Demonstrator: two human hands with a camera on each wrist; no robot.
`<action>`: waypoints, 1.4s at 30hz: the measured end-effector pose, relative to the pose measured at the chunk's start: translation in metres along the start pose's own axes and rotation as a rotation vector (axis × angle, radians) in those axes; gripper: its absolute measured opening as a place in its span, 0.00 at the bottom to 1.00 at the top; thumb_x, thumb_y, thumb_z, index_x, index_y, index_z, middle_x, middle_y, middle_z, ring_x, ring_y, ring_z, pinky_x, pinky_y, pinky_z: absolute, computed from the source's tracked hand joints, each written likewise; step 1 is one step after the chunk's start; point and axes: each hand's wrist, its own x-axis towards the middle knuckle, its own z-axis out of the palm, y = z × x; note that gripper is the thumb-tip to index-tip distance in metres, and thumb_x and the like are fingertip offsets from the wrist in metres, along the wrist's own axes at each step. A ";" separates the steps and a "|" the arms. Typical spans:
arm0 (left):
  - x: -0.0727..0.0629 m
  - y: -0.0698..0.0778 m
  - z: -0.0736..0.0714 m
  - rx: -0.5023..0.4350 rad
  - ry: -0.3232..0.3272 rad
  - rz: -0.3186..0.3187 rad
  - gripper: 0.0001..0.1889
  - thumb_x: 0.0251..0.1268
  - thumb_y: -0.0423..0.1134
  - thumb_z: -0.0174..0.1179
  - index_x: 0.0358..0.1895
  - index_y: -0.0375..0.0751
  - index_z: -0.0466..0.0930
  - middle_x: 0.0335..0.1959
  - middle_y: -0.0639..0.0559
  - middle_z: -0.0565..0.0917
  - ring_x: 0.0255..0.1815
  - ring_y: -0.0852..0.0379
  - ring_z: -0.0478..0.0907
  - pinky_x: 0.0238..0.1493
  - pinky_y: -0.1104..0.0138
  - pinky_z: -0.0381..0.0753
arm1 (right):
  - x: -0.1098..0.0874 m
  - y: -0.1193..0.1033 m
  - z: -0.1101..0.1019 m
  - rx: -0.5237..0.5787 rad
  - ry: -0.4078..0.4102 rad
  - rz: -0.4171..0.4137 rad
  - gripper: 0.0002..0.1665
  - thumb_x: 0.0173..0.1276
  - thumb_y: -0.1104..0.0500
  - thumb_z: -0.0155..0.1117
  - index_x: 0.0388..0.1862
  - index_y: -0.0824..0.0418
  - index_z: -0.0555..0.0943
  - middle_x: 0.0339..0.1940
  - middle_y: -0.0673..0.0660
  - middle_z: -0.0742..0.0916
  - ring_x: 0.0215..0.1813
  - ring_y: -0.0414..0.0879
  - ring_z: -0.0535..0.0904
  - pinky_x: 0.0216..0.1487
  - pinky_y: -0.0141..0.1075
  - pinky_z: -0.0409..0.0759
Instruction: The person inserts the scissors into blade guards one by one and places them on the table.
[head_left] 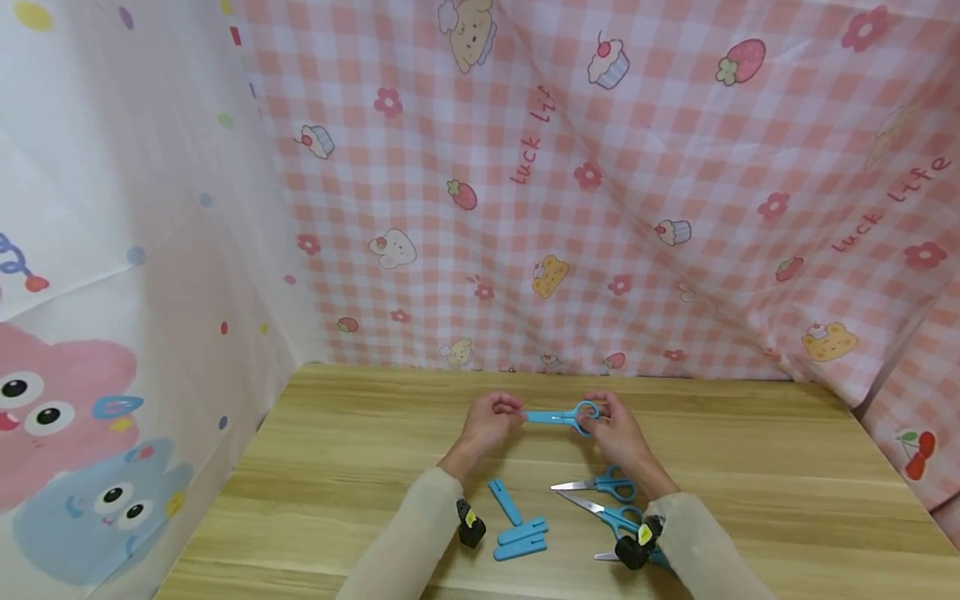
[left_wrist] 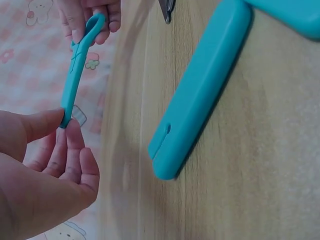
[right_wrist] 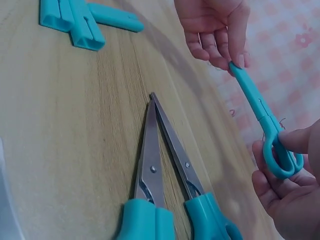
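A pair of blue-handled scissors [head_left: 582, 417] is held level above the far part of the table, its blades inside a blue blade cover [head_left: 542, 417]. My left hand [head_left: 491, 421] pinches the closed tip of that cover between thumb and fingers, clearly seen in the left wrist view. At the other end, my right hand [head_left: 613, 429] grips the finger loops, the thumb on one side and fingers behind. In the right wrist view, the cover [right_wrist: 250, 92] reaches up to the handles with no bare blade showing.
Nearer me on the wooden table [head_left: 360, 450] lie three loose blue covers, one cover [head_left: 505, 502] slanted apart from the others. To their right are uncovered scissors [head_left: 617, 483], more scissors [head_left: 618, 518] below, and a third pair partly hidden under my right wrist. A checked cloth [head_left: 450, 292] hangs behind.
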 end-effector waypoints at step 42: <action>0.027 -0.018 0.010 0.049 0.027 -0.095 0.12 0.57 0.29 0.69 0.44 0.34 0.81 0.35 0.49 0.86 0.33 0.60 0.78 0.35 0.71 0.75 | 0.029 0.031 -0.003 -0.012 0.023 0.004 0.15 0.69 0.68 0.63 0.52 0.71 0.74 0.36 0.57 0.88 0.35 0.37 0.80 0.45 0.31 0.73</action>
